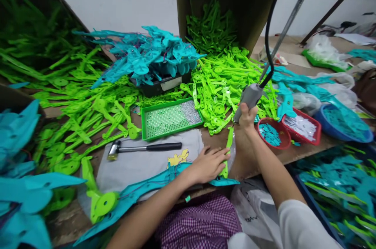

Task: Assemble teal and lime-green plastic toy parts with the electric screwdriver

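My right hand [247,118] is wrapped round a grey electric screwdriver [252,95], which hangs from a spring and a black cable. Its tip points down at the upper end of a narrow lime-green plastic part [230,136]. Lying flat, my left hand [210,164] has its fingers stretched out across that part, pressing it from above. Under my left hand and wrist runs a long teal plastic piece [143,185] with thin wires along it; the hand hides some of it. A hammer [147,147] with a black handle rests on a grey cloth [108,176] just beyond.
A green perforated tray [143,123] holds small silver screws. Lime-green parts [219,84] are heaped behind it, beside teal pieces [158,53] in a black bin. To the right stand a red bowl [289,143], a red tray [319,133] and a blue basin [368,135] of small parts.
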A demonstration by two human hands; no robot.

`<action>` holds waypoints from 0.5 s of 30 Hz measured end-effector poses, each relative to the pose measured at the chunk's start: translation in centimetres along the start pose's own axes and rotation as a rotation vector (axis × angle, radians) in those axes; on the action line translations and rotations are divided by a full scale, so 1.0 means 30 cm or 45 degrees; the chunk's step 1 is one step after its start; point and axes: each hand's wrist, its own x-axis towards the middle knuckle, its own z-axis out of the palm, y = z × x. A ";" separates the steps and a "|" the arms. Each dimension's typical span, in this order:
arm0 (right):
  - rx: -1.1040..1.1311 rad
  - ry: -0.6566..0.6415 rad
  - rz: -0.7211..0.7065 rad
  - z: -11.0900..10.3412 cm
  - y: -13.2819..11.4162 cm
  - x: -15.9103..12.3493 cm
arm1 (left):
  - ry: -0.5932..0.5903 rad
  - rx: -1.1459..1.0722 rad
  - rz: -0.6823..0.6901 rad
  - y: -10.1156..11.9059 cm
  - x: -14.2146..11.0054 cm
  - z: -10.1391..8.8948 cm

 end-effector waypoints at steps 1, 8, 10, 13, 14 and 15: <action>-0.009 0.004 -0.005 0.001 0.001 -0.001 | -0.003 0.004 0.000 0.000 0.000 0.000; 0.093 0.034 -0.036 -0.005 -0.071 0.003 | 0.035 -0.004 -0.003 0.000 -0.003 0.014; 0.189 0.149 -0.060 0.024 -0.142 0.005 | 0.055 -0.017 0.004 -0.004 -0.004 0.022; 0.374 0.164 -0.128 0.146 -0.261 -0.016 | 0.073 -0.026 0.021 -0.009 -0.004 0.032; 0.420 0.067 -0.137 0.206 -0.293 -0.029 | 0.077 -0.021 0.023 -0.010 -0.003 0.033; 0.448 -0.052 -0.138 0.272 -0.319 -0.044 | 0.080 -0.011 0.020 -0.010 -0.002 0.034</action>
